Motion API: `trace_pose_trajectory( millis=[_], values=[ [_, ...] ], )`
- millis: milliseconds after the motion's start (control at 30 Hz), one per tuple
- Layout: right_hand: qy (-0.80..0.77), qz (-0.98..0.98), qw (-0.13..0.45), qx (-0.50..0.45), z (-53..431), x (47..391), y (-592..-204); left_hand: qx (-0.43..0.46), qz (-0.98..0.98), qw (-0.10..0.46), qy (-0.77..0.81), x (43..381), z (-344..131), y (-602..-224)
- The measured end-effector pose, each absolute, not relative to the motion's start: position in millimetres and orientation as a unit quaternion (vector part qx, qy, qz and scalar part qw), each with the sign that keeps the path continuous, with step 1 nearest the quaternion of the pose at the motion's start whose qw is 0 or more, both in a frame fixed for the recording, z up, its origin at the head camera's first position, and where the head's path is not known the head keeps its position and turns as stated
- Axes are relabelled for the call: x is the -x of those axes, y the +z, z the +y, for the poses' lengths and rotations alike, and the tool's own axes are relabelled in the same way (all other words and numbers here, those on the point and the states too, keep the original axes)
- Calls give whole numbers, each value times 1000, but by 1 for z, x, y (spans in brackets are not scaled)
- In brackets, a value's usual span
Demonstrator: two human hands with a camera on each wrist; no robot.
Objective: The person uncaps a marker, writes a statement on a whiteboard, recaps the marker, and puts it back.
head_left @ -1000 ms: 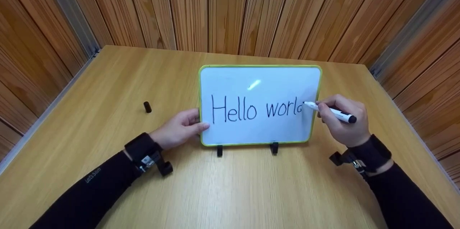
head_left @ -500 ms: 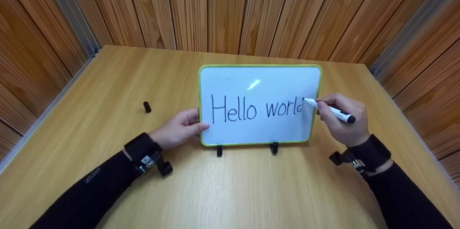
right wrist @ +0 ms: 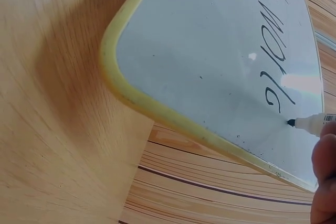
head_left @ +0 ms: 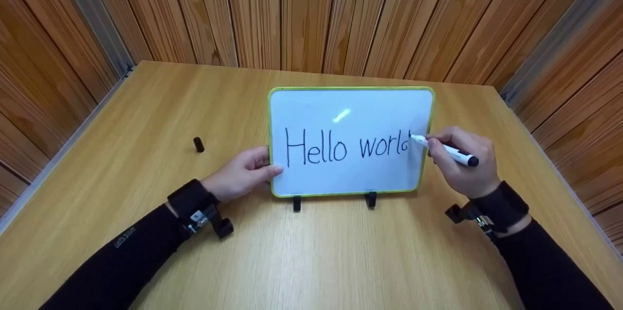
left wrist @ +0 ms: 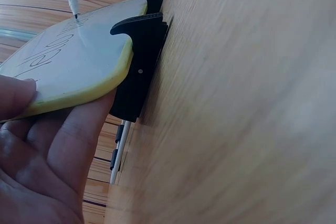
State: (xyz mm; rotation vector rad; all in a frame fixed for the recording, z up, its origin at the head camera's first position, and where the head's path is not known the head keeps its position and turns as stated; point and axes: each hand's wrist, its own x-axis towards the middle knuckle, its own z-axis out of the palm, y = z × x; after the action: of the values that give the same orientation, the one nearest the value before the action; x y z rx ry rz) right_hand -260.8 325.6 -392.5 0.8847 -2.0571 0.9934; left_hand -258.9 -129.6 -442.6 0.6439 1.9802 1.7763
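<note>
A small whiteboard (head_left: 340, 176) with a yellow-green frame leans upright on a black stand (left wrist: 139, 66), and black writing on it reads "Hello worl" plus a partly formed letter. My left hand (head_left: 241, 173) grips the board's lower left edge, thumb on the front face and fingers behind. In my right hand (head_left: 467, 159), pinched between thumb and fingers, is a white marker (head_left: 455, 153) with a black end. Its black tip (right wrist: 291, 123) is at the board surface beside the last curved letter, as the right wrist view shows.
A black marker cap (head_left: 198, 144) stands on the wooden table (head_left: 311, 261), left of the board. Two black stand feet (head_left: 372, 200) stick out under the board's lower edge. Wood-panelled walls (head_left: 306, 13) enclose the table behind and at both sides.
The marker tip rose beside the last curved letter, then came slightly down, where a short dark stroke now shows. My left hand keeps its grip on the board.
</note>
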Motion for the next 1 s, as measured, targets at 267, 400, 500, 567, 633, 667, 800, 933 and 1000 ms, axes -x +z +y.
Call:
trace_pose_trajectory(
  millis=[267,400,500,567,633,667,800,933,1000],
  values=[
    [377,-798,323,-341,326,260,-394,-242,715,190,627,258,-129,-442],
    [374,-802,316,-341,327,260,-396,-247,715,190,626,258,-129,-442],
    [374,-805,311,-341,327,260,-396,-247,713,192,627,258,-129,-442],
    [375,-805,306,-344,326,260,-396,-245,714,192,628,258,-129,-442],
    [373,-806,304,-346,326,260,-396,-243,715,191,627,258,-130,-442],
    [372,-806,302,-347,326,260,-396,-242,715,191,627,258,-130,-442],
    [366,-811,298,-346,328,260,-396,-244,715,190,627,258,-130,-443],
    [363,-818,288,-340,328,258,-394,-242,715,190,628,258,-130,-443],
    [363,-821,283,-338,329,257,-393,-241,717,190,626,259,-129,-444]
  ],
)
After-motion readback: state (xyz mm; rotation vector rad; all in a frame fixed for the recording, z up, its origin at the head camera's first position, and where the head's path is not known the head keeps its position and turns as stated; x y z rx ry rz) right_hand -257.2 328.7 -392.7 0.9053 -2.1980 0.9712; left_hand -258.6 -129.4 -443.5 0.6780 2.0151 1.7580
